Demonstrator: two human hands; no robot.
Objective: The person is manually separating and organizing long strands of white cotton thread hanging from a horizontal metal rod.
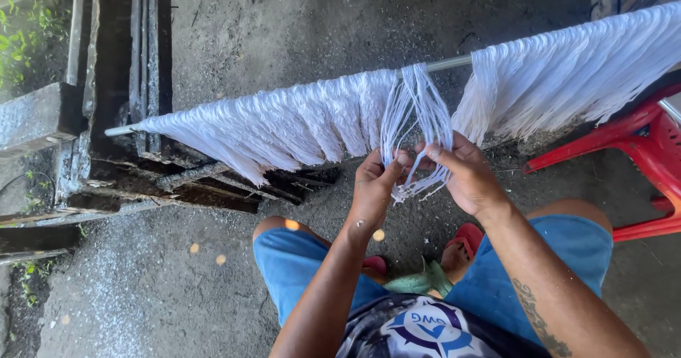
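At the bottom of the frame, the person's dark printed shirt [425,329] and blue shorts [298,266] are cut off by the lower edge, so the body is seen only in part. Between the knees a red sandal [468,236] shows, and beside it a small green thing [422,281] that I cannot identify.

A little higher, in the middle of the frame, the left hand [374,191] and the right hand [464,177] come together. Both hands are closed on a thin bundle of white threads [418,127]: the fingers pinch the strands near the lower end, and loose ends hang out below the hands. How the strands cross between the fingers is hidden by the fingers themselves.

This bundle hangs from a thin grey metal rod [447,63] that runs slanted from the middle left to the upper right. On both sides of the bundle, thick white thread skeins [284,120] cover the rod almost completely, so only short bare parts of it are visible. The right skeins are cut off by the frame edge.

At the right edge stands a red plastic chair [645,152], seen only in part. Further back, at the left, dark wooden planks [142,46] lie on the grey concrete floor [284,24], and green plants [21,31] show in the upper left corner.
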